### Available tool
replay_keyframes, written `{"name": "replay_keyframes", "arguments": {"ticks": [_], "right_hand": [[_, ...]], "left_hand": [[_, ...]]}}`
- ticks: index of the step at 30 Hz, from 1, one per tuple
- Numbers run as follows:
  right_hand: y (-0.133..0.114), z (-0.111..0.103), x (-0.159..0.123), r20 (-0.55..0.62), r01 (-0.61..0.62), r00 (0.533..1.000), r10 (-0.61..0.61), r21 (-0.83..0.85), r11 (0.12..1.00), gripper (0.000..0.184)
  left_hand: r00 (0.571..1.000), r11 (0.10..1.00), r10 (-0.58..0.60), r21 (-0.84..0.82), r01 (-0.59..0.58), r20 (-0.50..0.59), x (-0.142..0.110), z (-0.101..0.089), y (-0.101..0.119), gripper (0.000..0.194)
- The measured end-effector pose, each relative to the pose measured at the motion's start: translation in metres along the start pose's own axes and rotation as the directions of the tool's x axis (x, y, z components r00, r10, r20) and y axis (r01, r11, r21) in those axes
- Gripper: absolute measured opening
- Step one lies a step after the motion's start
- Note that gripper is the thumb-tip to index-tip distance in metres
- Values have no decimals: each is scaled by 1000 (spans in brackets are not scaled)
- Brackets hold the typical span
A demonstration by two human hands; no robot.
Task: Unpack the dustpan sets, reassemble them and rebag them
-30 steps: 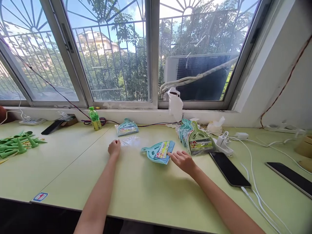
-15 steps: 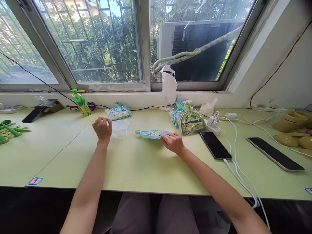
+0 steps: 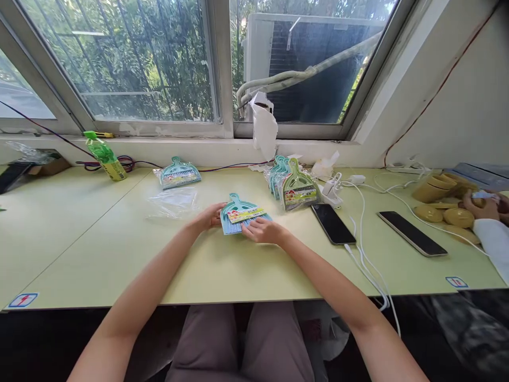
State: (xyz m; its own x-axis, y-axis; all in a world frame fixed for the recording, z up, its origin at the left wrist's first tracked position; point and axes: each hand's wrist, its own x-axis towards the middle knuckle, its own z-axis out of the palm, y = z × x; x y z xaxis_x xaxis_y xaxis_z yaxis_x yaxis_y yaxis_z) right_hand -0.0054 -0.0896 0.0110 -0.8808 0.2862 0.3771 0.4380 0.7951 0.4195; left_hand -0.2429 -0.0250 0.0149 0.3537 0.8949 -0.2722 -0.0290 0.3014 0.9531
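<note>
Between my hands is a blue mini dustpan and brush set [image 3: 234, 206] with a colourful label card across it, tilted up off the table with its handle pointing away. My left hand [image 3: 211, 216] grips its left edge, the fingers partly hidden behind it. At the lower right, my right hand [image 3: 263, 231] pinches the set near the label. Left of them lies a clear plastic bag [image 3: 174, 201], flat on the table. One wrapped blue dustpan set [image 3: 180, 174] rests behind that bag. A wrapped green dustpan set [image 3: 299, 185] leads a row of several blue ones to the right.
Right of my hands lie a black phone [image 3: 334, 224], white cables [image 3: 363, 233] and a second dark device [image 3: 412, 233]. A green bottle [image 3: 106, 158] leans near the window. Another person's hands [image 3: 483, 206] work beside yellowish plastic pieces [image 3: 441, 212] at the far right.
My left hand has come right and taken hold of the dustpan set, which has been tipped up to show its label. The view has turned right and down, bringing another person's hands in.
</note>
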Motion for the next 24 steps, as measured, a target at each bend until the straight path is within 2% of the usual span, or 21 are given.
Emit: {"name": "replay_keyframes", "arguments": {"ticks": [2, 3, 4, 5, 6, 7, 9, 10, 11, 15, 18, 20, 22, 24], "right_hand": [[-5, 3, 4, -73, -18, 997, 23, 73, 997, 40], [-7, 3, 5, -112, -66, 990, 80, 124, 990, 45], [-7, 2, 7, -147, -148, 974, 175, 180, 973, 50], [-7, 0, 8, -170, -260, 937, 304, 238, 936, 53], [-6, -3, 9, -178, -385, 876, 447, 297, 874, 53], [-5, -6, 10, -169, -503, 796, 581, 349, 791, 51], [-1, -12, 11, -116, -665, 645, 756, 404, 629, 44], [1, -14, 11, -88, -705, 603, 793, 406, 582, 42], [3, -16, 11, -65, -729, 585, 808, 395, 560, 41], [6, -17, 11, -34, -752, 580, 814, 361, 551, 39], [3, -19, 14, -32, -759, 544, 839, 408, 508, 39], [-1, -24, 18, -20, -772, 506, 862, 435, 463, 37], [-6, -29, 22, -22, -769, 472, 881, 478, 424, 34], [-9, -34, 24, -44, -738, 431, 901, 557, 380, 30]], "left_hand": [[997, 998, 65, 21, -64, -42, 1, 1, -5, 48], [991, 993, 112, 40, -110, -68, 1, 4, -7, 49], [979, 982, 180, 70, -174, -92, 1, 9, -8, 49], [957, 960, 269, 110, -257, -109, -1, 15, -9, 48], [922, 924, 369, 155, -350, -117, -3, 22, -9, 46], [876, 875, 468, 202, -441, -117, -7, 29, -9, 44], [781, 771, 614, 298, -562, -114, -15, 45, -9, 40], [746, 732, 655, 344, -588, -120, -19, 52, -10, 39], [718, 702, 684, 386, -598, -132, -24, 59, -11, 38], [655, 654, 733, 456, -603, -185, -35, 76, -17, 37], [601, 613, 772, 491, -619, -205, -40, 79, -20, 36], [534, 517, 832, 564, -644, -152, -45, 79, -20, 34], [458, 366, 888, 643, -673, -26, -51, 81, -21, 33], [407, 246, 909, 680, -691, 85, -56, 83, -22, 35]]}}
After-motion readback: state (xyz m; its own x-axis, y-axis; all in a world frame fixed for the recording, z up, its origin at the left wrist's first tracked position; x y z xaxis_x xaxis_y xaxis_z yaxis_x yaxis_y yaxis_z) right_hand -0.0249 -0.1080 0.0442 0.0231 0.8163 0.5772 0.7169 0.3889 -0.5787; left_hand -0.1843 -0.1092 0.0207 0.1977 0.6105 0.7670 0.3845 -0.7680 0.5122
